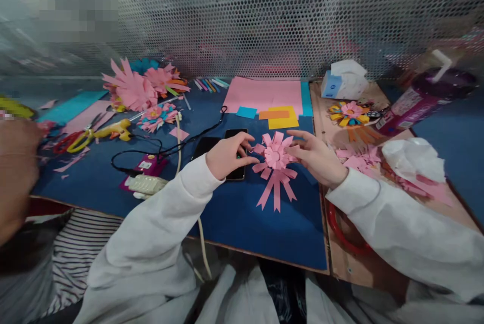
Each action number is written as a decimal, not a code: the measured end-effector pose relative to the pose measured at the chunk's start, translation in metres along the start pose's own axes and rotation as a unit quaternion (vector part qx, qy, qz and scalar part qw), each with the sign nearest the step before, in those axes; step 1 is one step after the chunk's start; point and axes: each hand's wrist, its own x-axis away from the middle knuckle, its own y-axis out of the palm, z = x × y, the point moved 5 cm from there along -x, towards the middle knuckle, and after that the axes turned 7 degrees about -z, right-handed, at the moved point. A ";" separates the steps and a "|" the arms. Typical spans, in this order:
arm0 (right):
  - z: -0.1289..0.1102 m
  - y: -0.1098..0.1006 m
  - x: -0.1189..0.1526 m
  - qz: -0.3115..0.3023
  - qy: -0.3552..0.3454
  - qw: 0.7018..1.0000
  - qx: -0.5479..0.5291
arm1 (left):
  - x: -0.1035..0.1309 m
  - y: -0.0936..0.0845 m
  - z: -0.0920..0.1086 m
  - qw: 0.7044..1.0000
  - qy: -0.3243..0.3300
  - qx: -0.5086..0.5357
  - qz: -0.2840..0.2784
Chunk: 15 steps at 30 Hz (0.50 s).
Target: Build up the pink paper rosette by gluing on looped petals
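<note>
A pink paper flower (pixel 277 155) with looped petals and ribbon-like tails lies on the blue tabletop in front of me. My left hand (pixel 230 155) is at its left side, thumb and fingers apart, with nothing in them. On the other side, my right hand (pixel 315 155) has its fingers spread, their tips at or just over the right petals; whether they touch cannot be made out. Partly behind my left hand lies a dark phone (pixel 237 175). Pink paper sheets (pixel 264 93) lie beyond the flower, with orange and yellow pieces (pixel 283 118) at their near edge.
Left stand big paper flowers (pixel 132 87), scissors (pixel 85 135), a yellow glue gun (pixel 115 130) and a power strip (pixel 145 183) with cables. Right are a tissue box (pixel 342 84), a purple bottle (pixel 404 107) and paper scraps. Perforated metal (pixel 242 21) closes the back. A co-worker's arm (pixel 17 173) is far left.
</note>
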 end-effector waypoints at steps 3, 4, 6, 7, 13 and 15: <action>0.001 0.000 -0.003 -0.011 -0.011 0.998 0.057 | 0.001 0.011 -0.003 0.996 -0.048 -0.034 -0.062; 0.002 0.000 -0.004 -0.018 -0.009 0.997 0.069 | 0.001 0.014 -0.003 0.995 -0.057 -0.042 -0.073; 0.006 0.000 -0.007 -0.030 -0.001 0.996 0.084 | 0.002 0.019 -0.001 0.992 -0.072 -0.058 -0.082; 0.008 0.000 -0.009 -0.034 0.004 0.995 0.092 | 0.003 0.021 0.000 0.991 -0.077 -0.065 -0.083; 0.014 0.001 -0.013 -0.065 -0.026 0.979 0.192 | 0.002 0.029 0.003 0.993 -0.069 -0.061 -0.080; 0.013 0.002 -0.013 -0.067 -0.060 0.967 0.237 | 0.002 0.029 0.003 0.993 -0.064 -0.060 -0.073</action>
